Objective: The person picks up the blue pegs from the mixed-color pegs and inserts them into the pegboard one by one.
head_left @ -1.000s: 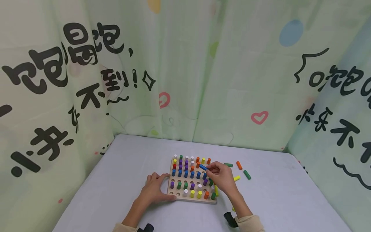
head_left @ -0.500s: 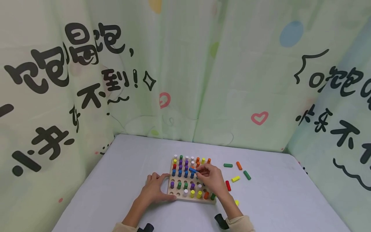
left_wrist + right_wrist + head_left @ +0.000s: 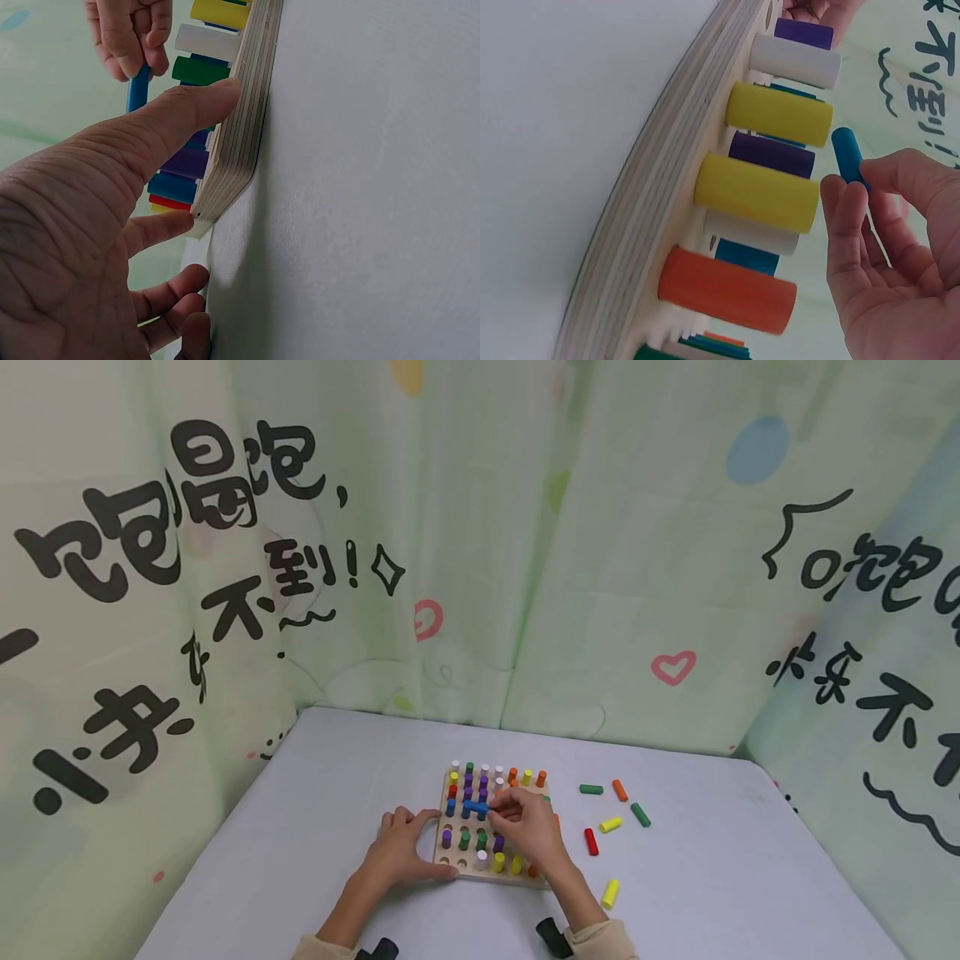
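Note:
A wooden pegboard (image 3: 495, 874) with rows of coloured pegs lies on the table. My right hand (image 3: 528, 831) pinches a blue peg (image 3: 476, 807) between thumb and fingertips. The peg is held tilted above the board, over the row of blue pegs; the right wrist view shows this blue peg (image 3: 847, 154) apart from the standing ones. At the board's near left corner my left hand (image 3: 401, 852) rests with fingers spread. Its thumb (image 3: 214, 97) lies along the near edge and its index finger touches the left side, while the other fingers stay off the board.
Loose pegs lie right of the board: a red peg (image 3: 591, 842), a near yellow peg (image 3: 611, 893), a farther yellow peg (image 3: 611, 824), an orange peg (image 3: 619, 790) and green pegs such as this green peg (image 3: 640, 814). A printed curtain (image 3: 480, 568) surrounds the white table (image 3: 720, 860).
My right hand has moved left across the board with the blue peg, bringing loose pegs on the right into view. The left hand has stayed at the board's corner.

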{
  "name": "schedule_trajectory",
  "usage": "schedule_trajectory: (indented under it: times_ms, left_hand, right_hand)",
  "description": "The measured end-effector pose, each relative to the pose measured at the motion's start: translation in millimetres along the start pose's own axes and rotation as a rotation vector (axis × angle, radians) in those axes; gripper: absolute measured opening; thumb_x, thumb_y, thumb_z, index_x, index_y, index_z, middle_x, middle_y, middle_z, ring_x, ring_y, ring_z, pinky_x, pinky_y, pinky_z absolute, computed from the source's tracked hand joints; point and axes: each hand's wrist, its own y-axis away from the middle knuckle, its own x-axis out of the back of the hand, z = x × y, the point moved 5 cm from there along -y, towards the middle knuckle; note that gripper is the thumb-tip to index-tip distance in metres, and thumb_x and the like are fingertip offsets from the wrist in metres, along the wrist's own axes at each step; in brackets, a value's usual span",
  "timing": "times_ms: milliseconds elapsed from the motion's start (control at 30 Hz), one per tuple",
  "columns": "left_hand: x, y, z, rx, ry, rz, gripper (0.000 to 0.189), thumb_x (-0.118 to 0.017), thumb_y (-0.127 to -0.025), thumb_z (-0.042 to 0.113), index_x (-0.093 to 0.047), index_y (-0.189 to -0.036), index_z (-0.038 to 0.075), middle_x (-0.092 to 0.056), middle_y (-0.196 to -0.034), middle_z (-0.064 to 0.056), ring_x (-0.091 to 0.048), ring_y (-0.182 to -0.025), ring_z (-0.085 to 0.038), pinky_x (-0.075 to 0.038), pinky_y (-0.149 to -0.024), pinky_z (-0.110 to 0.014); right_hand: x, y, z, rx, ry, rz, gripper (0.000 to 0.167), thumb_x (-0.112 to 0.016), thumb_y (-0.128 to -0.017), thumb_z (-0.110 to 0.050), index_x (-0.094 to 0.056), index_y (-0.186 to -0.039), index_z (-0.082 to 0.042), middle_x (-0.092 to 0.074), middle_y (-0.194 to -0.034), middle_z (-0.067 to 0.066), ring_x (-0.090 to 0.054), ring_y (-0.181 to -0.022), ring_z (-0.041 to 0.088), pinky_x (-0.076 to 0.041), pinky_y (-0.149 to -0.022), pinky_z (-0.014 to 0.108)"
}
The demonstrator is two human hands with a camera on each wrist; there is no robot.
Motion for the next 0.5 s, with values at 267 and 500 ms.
schedule_trajectory:
  times_ms: [267, 500]
  left_hand:
    - [0.2, 1.2, -0.1, -0.011, 0.000, 0.008, 0.093, -0.091, -0.064, 0.060, -0.058, -0.142, 0.024, -0.049, -0.115, -0.010, -0.040, -0.108, -0.027, -0.049, -0.082, -0.045]
    - [0.5, 1.4, -0.5, -0.010, -0.007, 0.004, 0.093, -0.091, -0.064, 0.060, -0.057, -0.143, 0.023, -0.049, -0.117, -0.011, -0.041, -0.108, -0.028, -0.049, -0.082, -0.046]
  right_hand:
    - [-12.4, 0.1, -0.7, 0.034, 0.015, -0.038, 0.008, -0.076, -0.091, -0.006, -0.067, -0.093, -0.006, -0.067, -0.088, 0.003, -0.064, -0.080, 0.014, -0.054, -0.072, 0.020]
    - [-24.7, -1.0, -1.9, 0.021, 0.019, -0.077, 0.008, -0.075, -0.093, -0.007, -0.068, -0.095, -0.007, -0.067, -0.090, 0.002, -0.062, -0.080, 0.013, -0.054, -0.072, 0.021]
